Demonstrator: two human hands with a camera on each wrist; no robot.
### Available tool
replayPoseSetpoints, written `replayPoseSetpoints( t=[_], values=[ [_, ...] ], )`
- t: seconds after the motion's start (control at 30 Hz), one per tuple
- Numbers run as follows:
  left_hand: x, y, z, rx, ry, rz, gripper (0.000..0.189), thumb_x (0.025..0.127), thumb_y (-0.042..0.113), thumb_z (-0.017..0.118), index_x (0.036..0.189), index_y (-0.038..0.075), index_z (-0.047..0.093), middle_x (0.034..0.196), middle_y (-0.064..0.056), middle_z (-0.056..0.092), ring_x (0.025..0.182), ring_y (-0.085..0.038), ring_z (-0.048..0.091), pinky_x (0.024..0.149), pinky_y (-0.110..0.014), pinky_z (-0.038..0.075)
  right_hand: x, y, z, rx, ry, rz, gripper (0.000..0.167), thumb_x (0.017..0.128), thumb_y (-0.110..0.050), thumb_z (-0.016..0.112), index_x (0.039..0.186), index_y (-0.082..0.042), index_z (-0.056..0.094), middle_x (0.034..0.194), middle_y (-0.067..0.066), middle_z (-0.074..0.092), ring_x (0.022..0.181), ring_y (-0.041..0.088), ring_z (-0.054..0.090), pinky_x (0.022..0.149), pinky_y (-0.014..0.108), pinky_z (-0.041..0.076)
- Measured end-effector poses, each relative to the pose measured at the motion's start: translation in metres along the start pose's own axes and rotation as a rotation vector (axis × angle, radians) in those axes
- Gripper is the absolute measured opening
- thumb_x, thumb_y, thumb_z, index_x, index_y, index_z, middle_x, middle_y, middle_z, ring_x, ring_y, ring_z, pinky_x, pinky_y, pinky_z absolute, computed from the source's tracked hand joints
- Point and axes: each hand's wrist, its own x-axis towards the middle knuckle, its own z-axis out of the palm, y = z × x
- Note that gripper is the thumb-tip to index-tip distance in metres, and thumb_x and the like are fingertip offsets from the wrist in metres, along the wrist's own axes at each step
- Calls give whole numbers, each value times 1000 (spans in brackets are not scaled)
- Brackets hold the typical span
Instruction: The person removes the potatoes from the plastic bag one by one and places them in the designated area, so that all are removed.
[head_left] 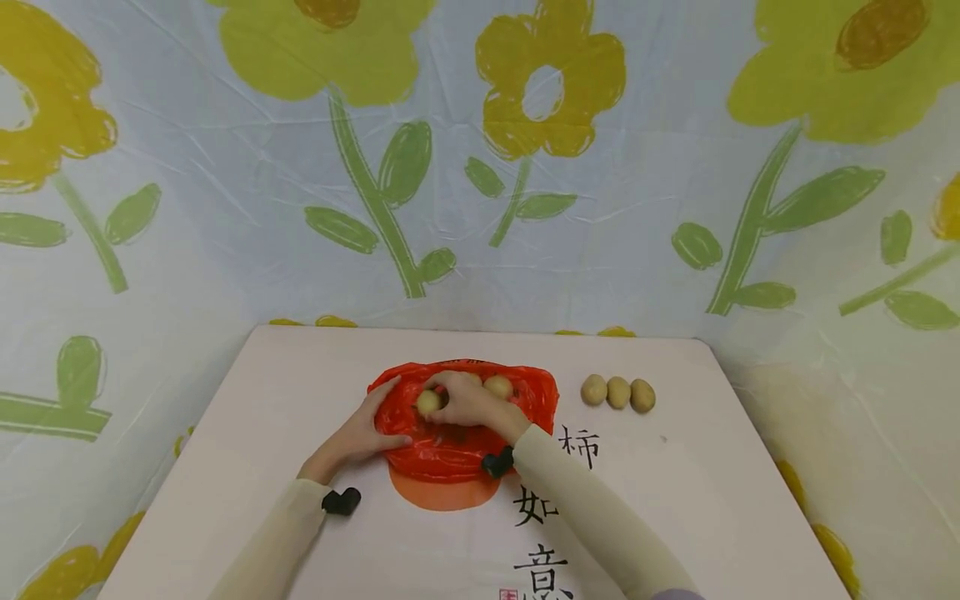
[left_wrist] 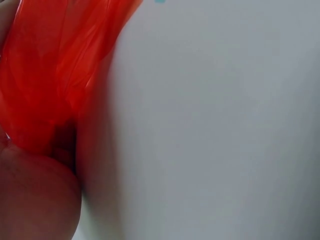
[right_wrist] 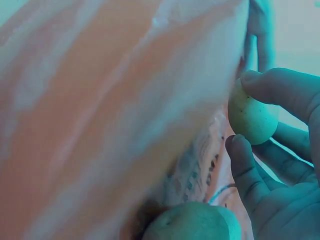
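A crumpled red plastic bag [head_left: 442, 461] lies wide-mouthed on the table. Above its opening, my right hand [head_left: 474, 402] pinches a small round potato [head_left: 429, 403] between thumb and fingertips; the right wrist view shows the same potato [right_wrist: 252, 117] in the fingers. Inside the bag are more potatoes, one [head_left: 498, 387] just beyond the right hand and one [right_wrist: 192, 225] low in the right wrist view. My left hand [head_left: 358, 433] rests against the bag's left side, thumb and fingers spread. In the left wrist view its thumb base [left_wrist: 37, 197] touches the red plastic, and most fingers are hidden.
Three potatoes [head_left: 618, 392] stand in a row on the table, right of the bag. The pale table cover [head_left: 675, 500] carries black characters and an orange printed shape [head_left: 445, 493] partly under the bag. A flower-printed cloth [head_left: 622, 225] hangs behind and at the sides.
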Motion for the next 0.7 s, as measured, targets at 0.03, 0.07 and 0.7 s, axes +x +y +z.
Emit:
replayPoseSetpoints(
  t=[0.03, 0.07, 0.7],
  values=[
    [0, -1, 0, 0, 1, 1, 108, 83, 36, 84, 166, 22, 16, 168, -14, 22, 152, -44, 26, 116, -66, 37, -1, 0, -1, 17, 5, -3, 50, 90, -33, 80, 134, -15, 65, 130, 0, 67, 114, 16, 62, 104, 39, 54],
    [0, -1, 0, 0, 2, 6, 108, 83, 36, 84, 166, 21, 16, 168, -15, 22, 152, -44, 26, 117, -66, 36, -2, 1, -2, 35, 11, -4, 50, 90, -32, 80, 134, -14, 65, 131, 1, 66, 114, 16, 62, 103, 37, 55],
    [1, -2, 0, -19, -2, 19, 109, 82, 35, 85, 165, 22, 16, 169, -15, 20, 153, -45, 22, 117, -68, 32, -29, 9, -29, 283, 79, -11, 46, 93, -23, 77, 135, -12, 64, 127, 3, 66, 115, 22, 66, 94, 31, 60]
  ],
)
